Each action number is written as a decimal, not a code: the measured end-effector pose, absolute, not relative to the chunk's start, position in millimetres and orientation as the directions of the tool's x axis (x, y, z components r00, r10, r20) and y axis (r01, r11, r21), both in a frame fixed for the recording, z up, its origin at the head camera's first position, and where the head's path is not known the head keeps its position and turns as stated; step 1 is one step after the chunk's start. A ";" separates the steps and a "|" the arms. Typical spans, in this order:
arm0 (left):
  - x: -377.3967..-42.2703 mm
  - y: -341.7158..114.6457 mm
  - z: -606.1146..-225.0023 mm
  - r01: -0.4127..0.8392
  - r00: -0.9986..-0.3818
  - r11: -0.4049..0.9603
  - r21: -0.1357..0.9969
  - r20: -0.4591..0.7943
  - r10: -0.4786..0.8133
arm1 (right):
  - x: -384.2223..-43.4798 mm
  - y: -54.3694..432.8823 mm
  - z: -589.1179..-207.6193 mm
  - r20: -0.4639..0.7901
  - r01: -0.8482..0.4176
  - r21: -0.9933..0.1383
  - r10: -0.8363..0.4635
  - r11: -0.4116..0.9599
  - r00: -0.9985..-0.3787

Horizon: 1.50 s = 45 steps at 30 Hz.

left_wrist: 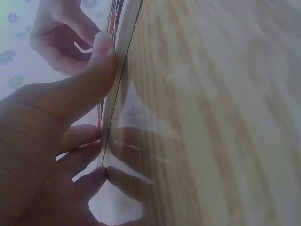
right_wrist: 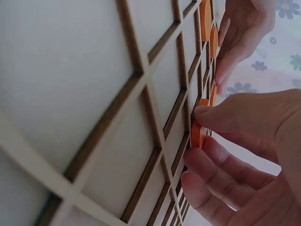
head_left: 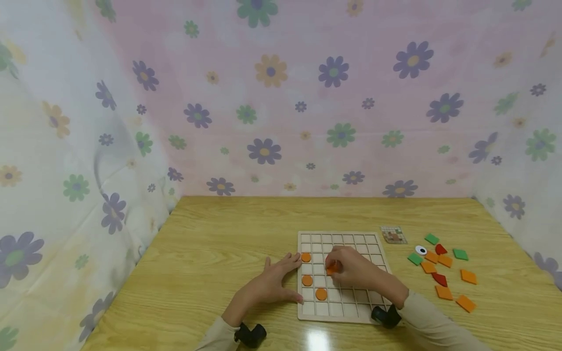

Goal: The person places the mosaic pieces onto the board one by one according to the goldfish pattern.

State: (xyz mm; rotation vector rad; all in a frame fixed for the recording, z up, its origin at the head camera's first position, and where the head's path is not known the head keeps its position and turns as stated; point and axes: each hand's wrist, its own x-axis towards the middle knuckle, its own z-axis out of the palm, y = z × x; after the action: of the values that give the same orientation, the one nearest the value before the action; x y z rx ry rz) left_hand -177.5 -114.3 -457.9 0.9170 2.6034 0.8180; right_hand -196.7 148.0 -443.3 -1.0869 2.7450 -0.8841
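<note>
A wooden grid board (head_left: 335,310) lies flat on the table. My right hand (head_left: 357,268) is over its middle-left squares and pinches an orange tile (right_wrist: 197,135) between thumb and fingers, low against the grid. The fingers cover much of that tile, so its full outline is hidden. My left hand (head_left: 270,282) lies at the board's left side, fingers spread, with thumb and fingertips touching the edge. Near it, orange round pieces sit in squares: an upper disc (head_left: 305,257), a middle disc (head_left: 307,280) and a lower disc (head_left: 321,294).
Right of the board lie several loose orange tiles (head_left: 468,276), green tiles (head_left: 460,254), red pieces (head_left: 439,279) and a white eye piece (head_left: 421,250). A small patterned card (head_left: 393,235) lies at the board's far right corner. Flowered cloth (head_left: 307,97) hangs around the wood-grain table (head_left: 219,229).
</note>
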 end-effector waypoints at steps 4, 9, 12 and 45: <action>-178.1 -113.7 -457.6 0.488 -0.769 0.649 0.583 -0.065 0.636 | -197.4 147.9 -443.6 0.169 -0.624 -0.512 -0.643 0.590 -0.747; -179.4 -113.4 -456.0 0.493 -0.769 0.651 0.577 -0.060 0.636 | -197.5 147.7 -441.5 0.174 -0.625 -0.509 -0.641 0.592 -0.748; -179.3 -113.6 -455.8 0.499 -0.767 0.652 0.571 -0.059 0.639 | -196.8 147.0 -440.2 0.165 -0.621 -0.513 -0.642 0.593 -0.749; -176.5 -114.1 -456.7 0.489 -0.768 0.645 0.587 -0.061 0.637 | -196.8 150.5 -437.7 0.186 -0.668 -0.400 -0.658 0.628 -0.730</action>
State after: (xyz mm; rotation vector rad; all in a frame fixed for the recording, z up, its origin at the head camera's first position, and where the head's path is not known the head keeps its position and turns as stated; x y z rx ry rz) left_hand -176.5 -114.1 -456.7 0.9104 2.6043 0.8149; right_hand -196.8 150.5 -437.7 -1.1622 2.8540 -0.7159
